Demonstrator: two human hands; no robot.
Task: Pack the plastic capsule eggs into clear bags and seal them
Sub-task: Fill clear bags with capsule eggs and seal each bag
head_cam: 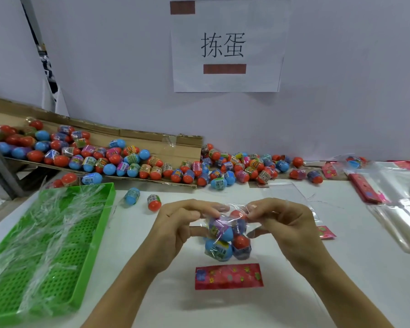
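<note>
Clear bag (227, 235) of eggs pinched by left hand (175, 229), right hand (285, 223), green tray (57, 245) left

The tray (57, 245) is cut off by the frame at 8 o'clock, its base half hidden under plastic strips (45, 223). The box (133, 140) runs off the frame at 9 o'clock. The egg (219, 250) labels are too small to read. Fingertips of the left hand (175, 230) blur behind the bag (230, 233). The bag stack (398, 204) is cropped at 3 o'clock.
</note>
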